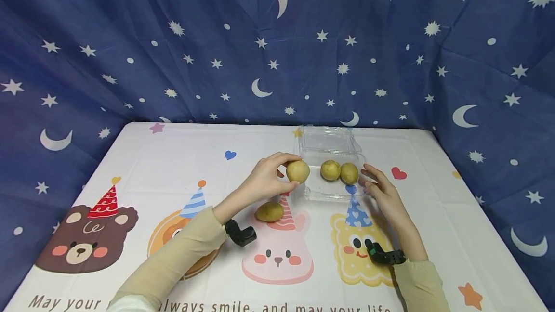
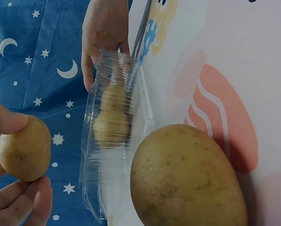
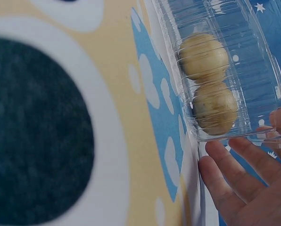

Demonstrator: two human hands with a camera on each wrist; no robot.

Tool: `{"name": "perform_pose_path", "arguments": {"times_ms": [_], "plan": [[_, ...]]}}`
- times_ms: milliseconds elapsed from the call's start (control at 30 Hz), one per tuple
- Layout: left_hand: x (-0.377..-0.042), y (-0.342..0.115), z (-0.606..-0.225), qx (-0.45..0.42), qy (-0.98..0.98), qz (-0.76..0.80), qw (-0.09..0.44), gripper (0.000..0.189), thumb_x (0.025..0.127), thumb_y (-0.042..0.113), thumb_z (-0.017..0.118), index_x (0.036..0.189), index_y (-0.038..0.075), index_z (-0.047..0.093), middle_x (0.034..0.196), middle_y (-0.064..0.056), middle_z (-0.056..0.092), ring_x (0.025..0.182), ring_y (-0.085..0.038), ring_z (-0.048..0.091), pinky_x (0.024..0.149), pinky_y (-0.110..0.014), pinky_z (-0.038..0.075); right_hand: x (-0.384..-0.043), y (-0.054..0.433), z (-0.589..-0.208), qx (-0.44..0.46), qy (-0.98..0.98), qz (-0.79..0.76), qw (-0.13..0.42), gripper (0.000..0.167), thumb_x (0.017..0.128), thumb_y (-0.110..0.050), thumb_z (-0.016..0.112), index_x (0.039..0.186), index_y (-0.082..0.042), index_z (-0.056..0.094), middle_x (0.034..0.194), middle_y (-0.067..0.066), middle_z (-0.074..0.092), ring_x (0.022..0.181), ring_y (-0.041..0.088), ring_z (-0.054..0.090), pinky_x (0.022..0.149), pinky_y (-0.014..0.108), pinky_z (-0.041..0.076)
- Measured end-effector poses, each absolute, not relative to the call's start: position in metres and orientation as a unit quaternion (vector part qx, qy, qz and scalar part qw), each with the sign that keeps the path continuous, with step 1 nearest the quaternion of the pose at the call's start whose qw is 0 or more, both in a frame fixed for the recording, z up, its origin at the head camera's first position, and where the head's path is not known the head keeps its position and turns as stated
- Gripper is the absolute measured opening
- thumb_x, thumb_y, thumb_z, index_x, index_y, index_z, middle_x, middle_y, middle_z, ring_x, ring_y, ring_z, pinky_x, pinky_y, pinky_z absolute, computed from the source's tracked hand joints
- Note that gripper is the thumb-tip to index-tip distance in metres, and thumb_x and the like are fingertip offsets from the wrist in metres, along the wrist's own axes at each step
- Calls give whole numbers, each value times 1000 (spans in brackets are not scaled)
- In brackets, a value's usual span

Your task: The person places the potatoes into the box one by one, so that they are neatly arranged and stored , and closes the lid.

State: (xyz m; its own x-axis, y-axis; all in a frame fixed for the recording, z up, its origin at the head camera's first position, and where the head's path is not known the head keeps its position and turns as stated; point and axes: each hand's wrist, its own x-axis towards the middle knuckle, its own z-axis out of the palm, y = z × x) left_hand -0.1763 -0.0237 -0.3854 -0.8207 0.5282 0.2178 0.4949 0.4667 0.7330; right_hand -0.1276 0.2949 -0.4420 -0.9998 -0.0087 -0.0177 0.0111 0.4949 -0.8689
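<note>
My left hand (image 1: 270, 177) holds a round, pale yellow potato (image 1: 297, 172) between thumb and fingers, raised beside the left end of a clear plastic clamshell box (image 1: 316, 189). Inside the box, toward its right end, two more potatoes (image 2: 111, 128) sit side by side. My right hand (image 1: 383, 191) is at the box's right end, its fingers (image 3: 224, 181) extended and spread right at the clear wall. Another potato (image 1: 270, 212) lies on the tablecloth below my left hand, looming large in the left wrist view.
The box's clear lid (image 1: 327, 139) is folded back toward the rear edge of the table. A white tablecloth (image 1: 182, 158) with printed cartoon animals covers the table. Behind it hangs a blue curtain (image 1: 303, 13) with moons and stars.
</note>
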Motion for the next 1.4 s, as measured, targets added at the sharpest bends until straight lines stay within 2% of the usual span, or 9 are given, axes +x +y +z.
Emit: {"name": "perform_pose_path", "arguments": {"times_ms": [333,533,800,1033,1100,1200,1400], "plan": [[-186,-11,-385,291,880,374,26,57,75,22,79,128,19,59,114,1,64,96,-14,63,72,-21,50,-128,296,-443,2,864,-504,8,51,102,-18,40,151,-13,28,150,20,39,126,39,49,85,2,38],[-194,-2,-388,303,876,374,39,56,76,21,79,128,17,59,116,-1,64,101,-14,60,73,-19,51,-128,296,-443,2,865,-502,9,51,102,-19,39,151,-12,28,150,20,39,128,39,49,85,3,38],[-204,11,-390,307,881,355,56,56,77,25,77,129,17,59,121,-2,62,100,-14,59,77,-23,51,-127,295,-443,3,868,-497,9,51,101,-18,39,151,-13,28,150,20,39,127,39,50,85,3,37],[-211,20,-392,307,890,333,58,58,76,26,77,131,18,57,128,-1,60,112,-16,58,96,-34,48,-128,296,-443,3,871,-491,7,51,102,-20,39,151,-14,28,150,19,39,127,37,50,87,6,37],[-213,22,-393,308,893,324,58,59,76,26,77,131,18,56,130,-2,59,115,-16,58,98,-35,48,-128,296,-443,2,870,-494,7,51,102,-20,39,151,-14,28,150,19,39,127,37,50,87,5,37],[-216,26,-394,314,896,309,55,60,76,26,77,132,18,56,131,-3,58,115,-18,58,97,-36,49,-128,296,-442,2,866,-499,9,51,102,-19,39,151,-13,28,151,19,38,128,38,50,86,4,38],[-220,30,-398,322,904,278,44,61,74,24,77,131,18,56,123,-3,61,106,-18,60,89,-35,52,-127,295,-442,6,867,-498,12,51,102,-21,39,152,-15,27,151,18,38,129,37,49,87,5,37]]}}
